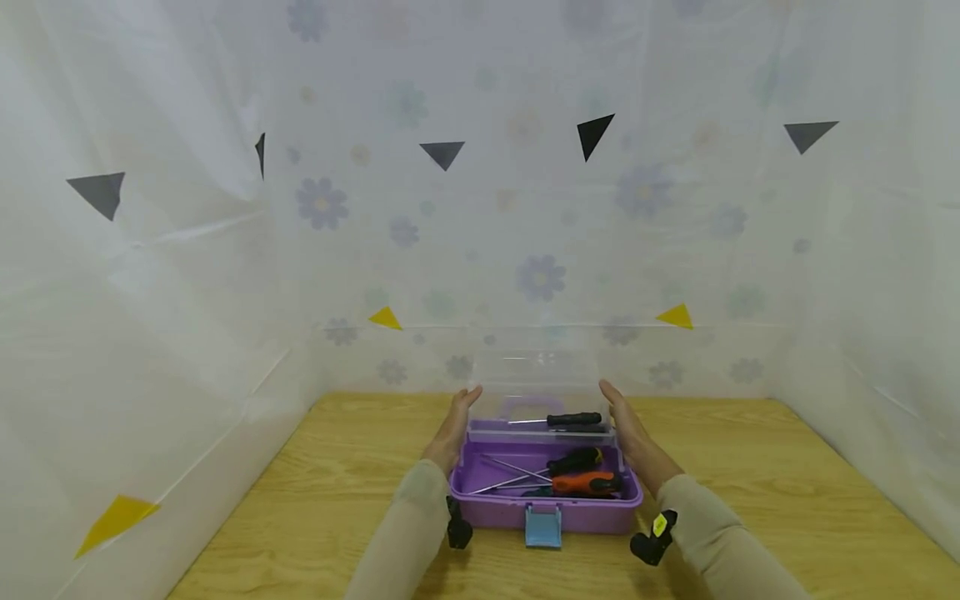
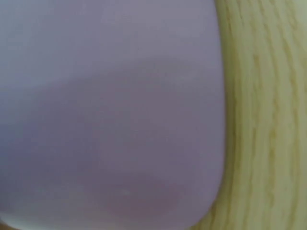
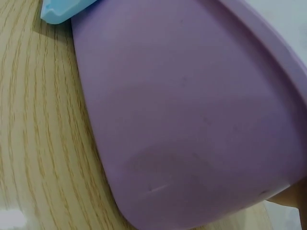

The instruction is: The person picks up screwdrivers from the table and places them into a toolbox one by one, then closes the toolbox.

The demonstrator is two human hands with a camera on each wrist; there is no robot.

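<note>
A: How far along does this look?

B: I judge it early. The clear lid point(image 1: 536, 371) of the purple toolbox point(image 1: 546, 507) already stands up, the blue latch point(image 1: 543, 527) hangs loose at six o'clock, and the tools are all inside.

A: Starting at the left?

B: The left hand point(image 1: 453, 429), fingers straight, lies flat against the box at nine o'clock. Between the hands, a black-handled screwdriver point(image 1: 573, 419) rests in the upper tray, an orange-handled one point(image 1: 587, 482) below. The right hand point(image 1: 628, 429), also flat, presses at three o'clock.

A: And the box?

B: On the wooden table point(image 1: 787, 492), mid-front.
</note>
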